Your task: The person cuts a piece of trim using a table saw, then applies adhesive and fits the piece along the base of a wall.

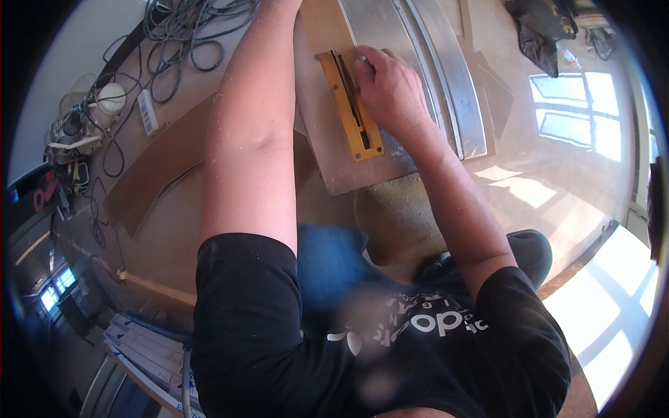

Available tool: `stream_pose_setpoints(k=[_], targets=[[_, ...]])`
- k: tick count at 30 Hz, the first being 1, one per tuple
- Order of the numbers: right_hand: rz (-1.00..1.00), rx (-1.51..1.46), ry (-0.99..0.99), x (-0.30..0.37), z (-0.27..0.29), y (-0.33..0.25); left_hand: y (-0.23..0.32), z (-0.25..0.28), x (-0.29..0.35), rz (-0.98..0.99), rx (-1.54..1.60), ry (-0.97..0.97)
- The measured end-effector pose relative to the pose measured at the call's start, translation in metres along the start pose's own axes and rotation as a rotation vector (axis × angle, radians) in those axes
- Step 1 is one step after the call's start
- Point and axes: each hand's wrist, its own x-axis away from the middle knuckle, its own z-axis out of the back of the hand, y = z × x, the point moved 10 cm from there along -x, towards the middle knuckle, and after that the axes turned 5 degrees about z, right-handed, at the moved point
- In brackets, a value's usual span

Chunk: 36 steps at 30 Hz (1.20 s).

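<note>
A metal saw table (390,164) lies in front of me, with a yellow slotted insert (357,132) set into its top. Beyond the insert, a tan board (327,24) lies flat in line with the slot. My right hand (394,87) is closed, fingers curled, beside the insert's right edge and close to the board's near corner. Whatever its fingertips hold, if anything, is too small to make out. My left forearm (251,118) reaches forward past the table's left side and leaves the picture at the top, so the left hand is cut off.
Grooved metal rails (435,70) run along the table's right side. Coiled dark cable (185,35) and a power tool (77,132) lie on the floor at far left. A curved-looking brown sheet (153,164) is left of the table. Flat packages (146,355) sit at lower left.
</note>
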Motion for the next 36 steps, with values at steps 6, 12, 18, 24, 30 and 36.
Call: stream_pose_setpoints(k=[6,12,18,24,30,36], targets=[[0.023,-0.001,0.016,0.000,-0.001,0.000,-0.002,-0.001,-0.004,-0.015,-0.012,0.023],[0.009,-0.016,0.004,0.001,-0.003,0.001,0.001,0.000,-0.003,-0.035,-0.038,0.029],[0.031,-0.030,0.022,0.002,0.001,0.000,0.002,-0.001,-0.001,-0.003,-0.034,0.011],[0.001,-0.048,-0.001,0.003,0.000,0.000,-0.001,-0.002,-0.003,-0.044,0.005,0.058],[-0.005,-0.057,0.019,0.006,0.001,0.001,0.001,-0.004,0.002,-0.035,0.001,0.045],[-0.011,-0.048,-0.002,0.007,0.001,-0.001,-0.001,0.001,0.004,-0.026,0.021,0.070]])
